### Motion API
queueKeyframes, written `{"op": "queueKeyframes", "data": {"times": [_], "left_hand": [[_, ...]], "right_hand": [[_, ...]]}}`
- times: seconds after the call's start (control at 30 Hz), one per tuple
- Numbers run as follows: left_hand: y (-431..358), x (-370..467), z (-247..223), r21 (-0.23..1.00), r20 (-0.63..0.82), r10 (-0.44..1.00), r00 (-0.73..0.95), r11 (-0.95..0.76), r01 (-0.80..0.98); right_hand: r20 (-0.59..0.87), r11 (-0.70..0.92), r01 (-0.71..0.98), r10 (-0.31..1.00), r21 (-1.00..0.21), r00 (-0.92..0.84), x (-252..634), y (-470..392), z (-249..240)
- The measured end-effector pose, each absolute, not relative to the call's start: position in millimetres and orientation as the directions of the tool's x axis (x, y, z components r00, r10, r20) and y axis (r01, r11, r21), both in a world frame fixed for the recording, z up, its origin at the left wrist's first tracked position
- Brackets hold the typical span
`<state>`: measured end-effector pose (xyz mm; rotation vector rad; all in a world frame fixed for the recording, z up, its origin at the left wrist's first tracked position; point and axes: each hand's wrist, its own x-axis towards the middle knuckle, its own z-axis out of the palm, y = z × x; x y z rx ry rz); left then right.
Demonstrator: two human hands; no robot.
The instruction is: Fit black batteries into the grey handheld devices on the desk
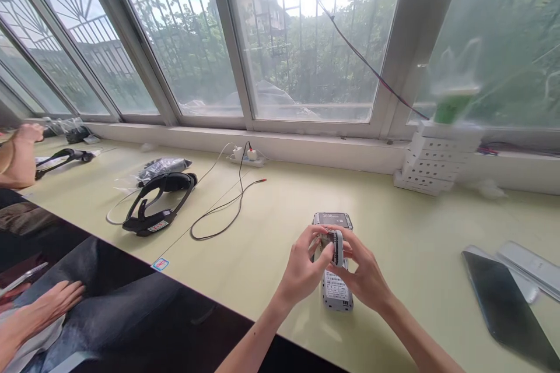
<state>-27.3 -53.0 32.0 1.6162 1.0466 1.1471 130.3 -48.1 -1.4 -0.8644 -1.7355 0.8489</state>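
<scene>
Both of my hands are raised over the pale green table, holding a small grey-white device casing with dark inner parts (338,247) on edge between them. My left hand (301,268) grips it from the left with the thumb pressed on its face. From the other side my right hand (365,274) has its fingers closed around it. Directly below lies a grey device with a printed label (338,288), partly covered by my hands. Behind the hands shows a dark battery marked 3000mAh (331,220) in a light frame; whether it belongs to the same device is hidden.
A dark flat panel (510,306) and a white slim case (531,268) lie right. White boxes (431,157) are stacked by the window. Leftward are a black headset (160,204), a loose cable (240,198) and a power strip (256,160). Another person's hand (59,300) rests far left.
</scene>
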Motion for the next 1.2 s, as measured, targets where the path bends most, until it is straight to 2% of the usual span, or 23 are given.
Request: {"op": "queueKeyframes", "data": {"times": [0.2, 0.3, 0.37, 0.5, 0.6, 0.67, 0.77, 0.9, 0.97, 1.07, 1.2], "left_hand": [[-58.0, -29.6, 29.0, 0.825, 0.347, 0.909, 0.231, -0.413, 0.386], [-57.7, -33.7, 27.3, 0.789, 0.384, 0.903, 0.193, -0.429, 0.44], [-55.3, -39.5, 28.6, 0.829, 0.355, 0.913, 0.2, -0.406, 0.385], [-46.4, -56.0, 32.0, 0.952, 0.228, 0.905, 0.36, -0.285, 0.112], [-40.4, -65.5, 29.4, 0.979, 0.203, 0.872, 0.445, -0.194, -0.066], [-37.7, -68.3, 25.7, 0.985, 0.17, 0.868, 0.467, -0.138, -0.103], [-34.5, -71.0, 21.1, 0.987, 0.156, 0.904, 0.397, -0.126, -0.101], [-28.2, -81.0, 20.5, 0.984, 0.168, 0.978, 0.126, -0.158, -0.086], [-24.9, -86.9, 20.3, 0.997, 0.082, 0.994, 0.076, -0.081, -0.009], [-21.4, -90.6, 15.2, 0.986, -0.055, 0.992, 0.117, 0.035, 0.165], [-18.9, -86.2, 2.0, 0.925, -0.058, 0.986, 0.157, -0.006, 0.38]], "right_hand": [[0.483, 0.54, 0.178, 0.829, -0.823, -0.282, 128.1, -46.3, -5.2], [0.468, 0.521, 0.149, 0.837, -0.84, -0.284, 128.9, -46.0, -5.2], [0.436, 0.479, 0.092, 0.851, -0.873, -0.292, 129.7, -45.9, -3.8], [0.321, 0.309, -0.091, 0.885, -0.947, -0.338, 131.6, -44.6, -0.2], [0.269, 0.214, -0.186, 0.896, -0.959, -0.354, 132.8, -42.8, 1.0], [0.245, 0.172, -0.222, 0.898, -0.96, -0.365, 133.3, -41.9, 0.9], [0.192, 0.079, -0.3, 0.91, -0.951, -0.367, 134.1, -40.7, 1.7], [0.039, -0.099, -0.394, 0.944, -0.914, -0.328, 138.9, -38.2, 7.1], [-0.053, -0.168, -0.392, 0.956, -0.905, -0.288, 142.2, -36.4, 9.3], [-0.133, -0.191, -0.257, 0.965, -0.947, -0.227, 144.2, -34.1, 8.2], [-0.09, -0.101, -0.035, 0.967, -0.994, -0.237, 139.6, -32.0, -0.5]]}}
